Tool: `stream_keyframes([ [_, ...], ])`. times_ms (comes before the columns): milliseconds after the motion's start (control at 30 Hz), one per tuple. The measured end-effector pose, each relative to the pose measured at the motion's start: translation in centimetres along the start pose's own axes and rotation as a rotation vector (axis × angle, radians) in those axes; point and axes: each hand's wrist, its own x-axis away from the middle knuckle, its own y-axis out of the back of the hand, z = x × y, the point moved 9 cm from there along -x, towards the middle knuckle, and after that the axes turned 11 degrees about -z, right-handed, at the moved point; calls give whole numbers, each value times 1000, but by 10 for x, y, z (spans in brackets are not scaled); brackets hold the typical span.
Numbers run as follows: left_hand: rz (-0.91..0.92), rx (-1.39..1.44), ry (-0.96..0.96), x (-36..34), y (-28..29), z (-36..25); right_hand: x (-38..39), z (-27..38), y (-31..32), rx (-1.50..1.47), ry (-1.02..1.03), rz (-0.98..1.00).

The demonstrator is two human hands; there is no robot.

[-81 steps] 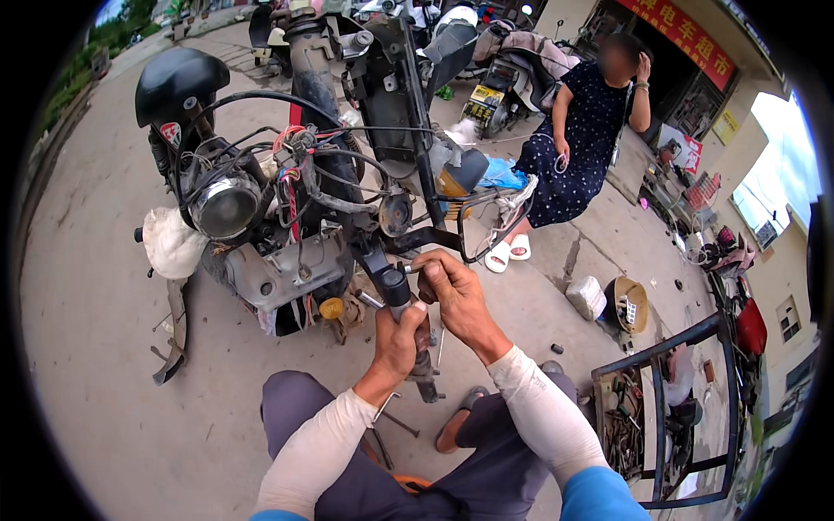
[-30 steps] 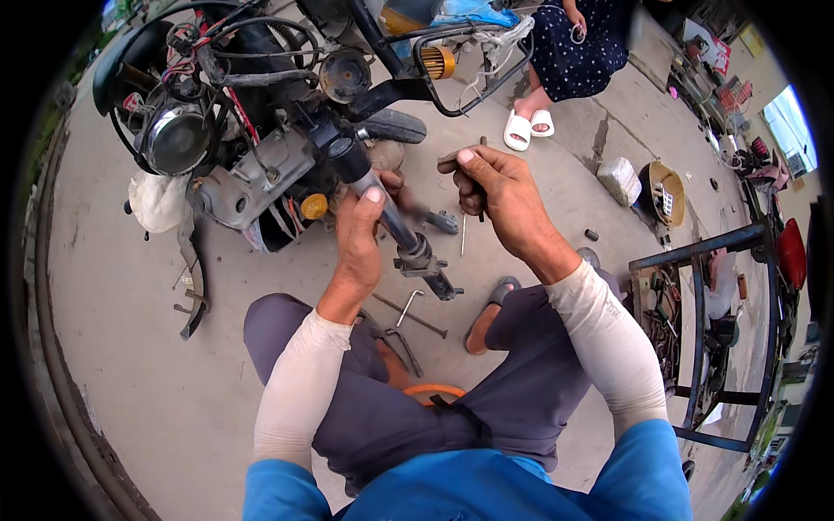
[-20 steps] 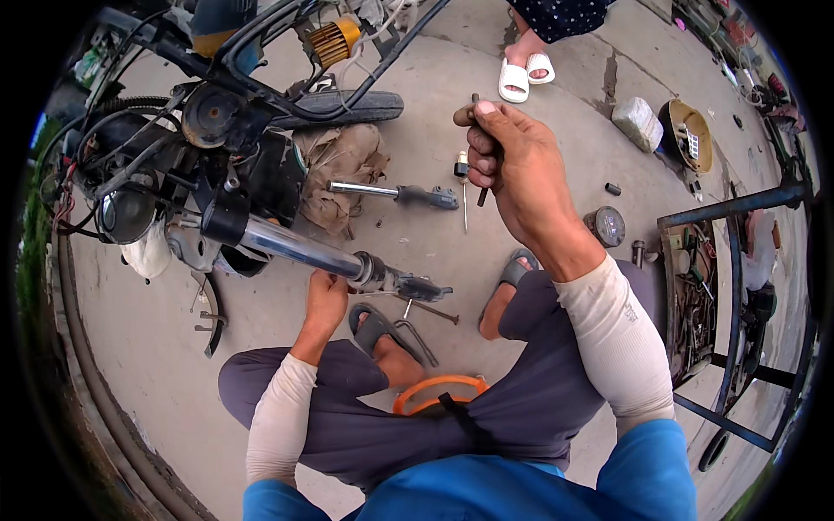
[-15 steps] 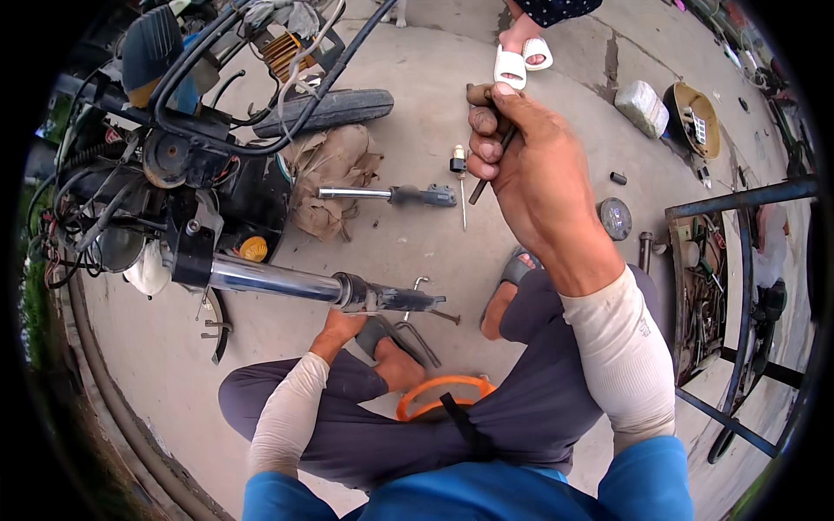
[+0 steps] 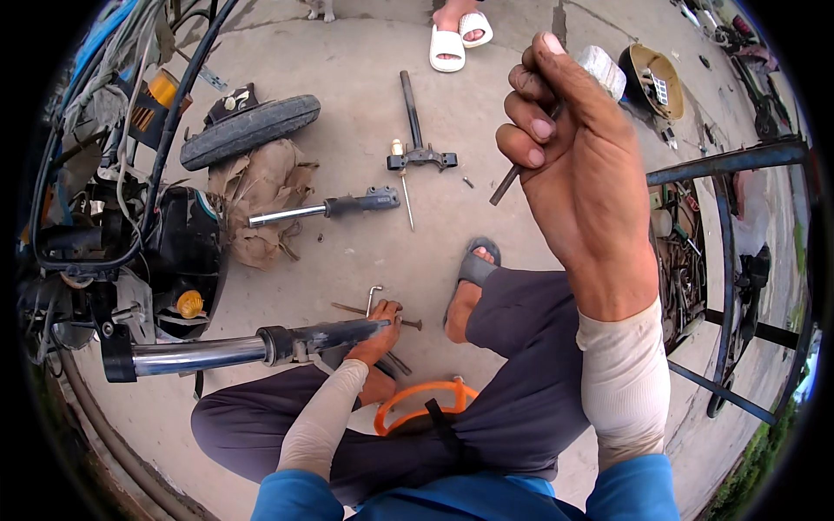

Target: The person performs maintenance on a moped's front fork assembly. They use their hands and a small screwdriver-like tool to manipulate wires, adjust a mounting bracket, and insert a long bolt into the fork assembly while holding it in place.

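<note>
My right hand is raised at the upper right, closed around a thin dark metal rod pointing down-left. My left hand is low, partly behind the fork leg attached to the motorcycle. Its fingers are bent at an L-shaped chrome wrench and a rusty bar on the ground; what they grip is unclear. Ahead lie a detached fork leg, a T-shaped steering stem and a thin screwdriver-like rod.
The dismantled motorcycle fills the left, beside a tire and crumpled brown material. A person's feet in white slides are at the top. A metal frame with tools stands right, a yellow container behind. An orange stool is below me.
My left hand has left the fork tube and dropped to the tools on the ground. My right hand has risen with the rod. The view has turned downward, and the attached fork leg appears lower.
</note>
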Motion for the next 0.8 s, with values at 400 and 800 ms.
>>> stream_keyframes([
  [400, -494, 345, 119, -135, -54, -135, 16, 22, 23, -24, -47, -18],
  [800, -304, -108, 48, -275, -83, -168, 20, 37, 69, -57, -83, -171],
])
